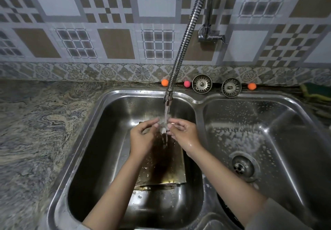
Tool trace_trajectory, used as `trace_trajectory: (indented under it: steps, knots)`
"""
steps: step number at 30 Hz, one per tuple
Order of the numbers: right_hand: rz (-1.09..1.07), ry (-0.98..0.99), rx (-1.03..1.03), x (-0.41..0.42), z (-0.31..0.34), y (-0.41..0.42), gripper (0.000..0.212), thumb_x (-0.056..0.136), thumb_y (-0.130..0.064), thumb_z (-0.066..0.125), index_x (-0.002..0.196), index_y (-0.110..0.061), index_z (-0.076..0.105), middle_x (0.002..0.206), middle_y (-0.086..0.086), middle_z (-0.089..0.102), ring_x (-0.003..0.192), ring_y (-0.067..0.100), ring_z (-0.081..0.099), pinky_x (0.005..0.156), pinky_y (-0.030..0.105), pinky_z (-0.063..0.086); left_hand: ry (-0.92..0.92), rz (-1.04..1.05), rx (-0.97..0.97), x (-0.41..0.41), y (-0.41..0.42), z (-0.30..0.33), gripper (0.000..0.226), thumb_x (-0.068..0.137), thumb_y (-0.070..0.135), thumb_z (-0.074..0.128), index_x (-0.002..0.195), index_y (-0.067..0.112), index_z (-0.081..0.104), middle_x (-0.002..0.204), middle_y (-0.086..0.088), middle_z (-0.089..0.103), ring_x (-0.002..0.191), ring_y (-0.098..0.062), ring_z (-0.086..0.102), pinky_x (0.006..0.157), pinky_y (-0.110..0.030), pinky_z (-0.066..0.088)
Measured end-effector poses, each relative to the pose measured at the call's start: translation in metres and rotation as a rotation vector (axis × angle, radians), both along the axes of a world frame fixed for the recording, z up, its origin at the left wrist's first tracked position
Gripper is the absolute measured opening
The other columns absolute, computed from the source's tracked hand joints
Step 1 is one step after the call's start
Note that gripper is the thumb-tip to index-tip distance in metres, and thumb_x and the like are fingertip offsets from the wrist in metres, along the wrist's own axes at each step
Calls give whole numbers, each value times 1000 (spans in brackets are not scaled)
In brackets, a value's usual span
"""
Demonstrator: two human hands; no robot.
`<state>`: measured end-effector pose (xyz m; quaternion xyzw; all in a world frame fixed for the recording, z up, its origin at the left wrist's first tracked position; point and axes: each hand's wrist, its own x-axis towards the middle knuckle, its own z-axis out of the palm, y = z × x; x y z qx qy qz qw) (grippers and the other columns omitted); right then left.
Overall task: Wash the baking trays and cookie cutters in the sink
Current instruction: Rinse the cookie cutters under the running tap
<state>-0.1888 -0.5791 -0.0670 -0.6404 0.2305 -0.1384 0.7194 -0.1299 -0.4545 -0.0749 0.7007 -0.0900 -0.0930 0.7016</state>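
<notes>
cookie cutter (163, 126) upright between both hands' fingertips under tap

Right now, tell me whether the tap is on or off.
On: water streams from the hose nozzle onto a small item that both hands' fingers pinch.

Two bare forearms, hands meeting at centre.

Left hand (143, 136): forearm enters from lower left, angled up and inward; fingers curled, thumb and fingertips pinching a small pale item (163, 128). Right hand (182, 131): forearm enters from lower right, sleeve edge at the frame border, wrist wet; fingers curled, pinching the same item from the opposite side. Fingertips nearly touching.
</notes>
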Motion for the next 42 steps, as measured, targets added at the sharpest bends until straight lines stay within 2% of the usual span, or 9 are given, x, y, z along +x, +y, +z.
trace_trajectory:
  steps: [4, 7, 13, 23, 27, 32, 36, 39, 42]
  knots:
    - [1, 12, 35, 3, 0, 6, 24, 87, 0, 64, 111, 0, 65, 95, 13, 69, 67, 5, 67, 60, 12, 50, -5, 26, 25, 5, 6, -3, 25, 84, 6, 69, 86, 30, 76, 90, -8, 74, 83, -24, 67, 82, -46, 52]
    - [19, 21, 46, 4, 0, 7, 23, 87, -1, 64, 110, -1, 66, 91, 10, 69, 65, 4, 68, 62, 14, 52, 1, 38, 39, 8, 7, -6, 23, 84, 8, 69, 87, 29, 76, 94, -8, 74, 92, -29, 69, 87, -51, 52]
    - [10, 41, 20, 0, 0, 0, 17, 87, -5, 66, 103, -10, 69, 86, 4, 72, 69, 9, 69, 66, 18, 54, 45, 1, -16, 6, 0, 0, 21, 86, 3, 65, 93, 21, 74, 97, -13, 73, 90, -31, 68, 78, -39, 54]
    - [-22, 34, 39, -10, 7, -15, 19, 87, -3, 64, 104, -11, 70, 92, 10, 72, 71, 8, 69, 70, 18, 55, 80, -63, -34, 4, -17, 4, 19, 86, 3, 64, 93, 17, 75, 101, -10, 73, 91, -28, 70, 77, -39, 58]
    - [-21, 21, 39, -10, 7, -16, 19, 87, -3, 65, 95, -19, 71, 91, 8, 73, 74, 10, 71, 70, 18, 55, 101, -53, -62, 0, -19, 10, 21, 86, 0, 63, 90, 18, 73, 96, -8, 72, 76, -17, 70, 62, -24, 57]
    - [-23, 49, 27, -12, 4, -16, 18, 87, -6, 65, 102, -15, 70, 94, 9, 73, 77, 12, 71, 79, 28, 57, 113, -58, -83, -3, -18, 7, 21, 86, 3, 65, 87, 22, 75, 93, -8, 74, 74, -16, 69, 59, -22, 53]
    - [-18, 57, 22, -12, 3, -13, 18, 88, -6, 64, 102, -16, 70, 92, 6, 73, 76, 10, 71, 78, 27, 57, 104, -57, -68, -3, -15, 5, 23, 87, 3, 63, 88, 23, 75, 91, -1, 75, 81, -23, 70, 71, -35, 58]
    - [0, 60, 11, -9, 3, -9, 17, 88, -6, 64, 99, -18, 70, 87, 2, 72, 72, 9, 70, 73, 21, 56, 93, -58, -51, 2, -7, 2, 22, 87, 3, 64, 91, 22, 75, 99, -7, 73, 90, -29, 70, 78, -39, 58]
    - [8, 53, 10, -3, 3, -4, 17, 87, -4, 65, 102, -9, 70, 85, 3, 71, 71, 11, 69, 71, 20, 56, 78, -34, -30, 5, 1, 3, 23, 86, 4, 65, 91, 24, 75, 98, -9, 73, 93, -32, 69, 80, -41, 57]
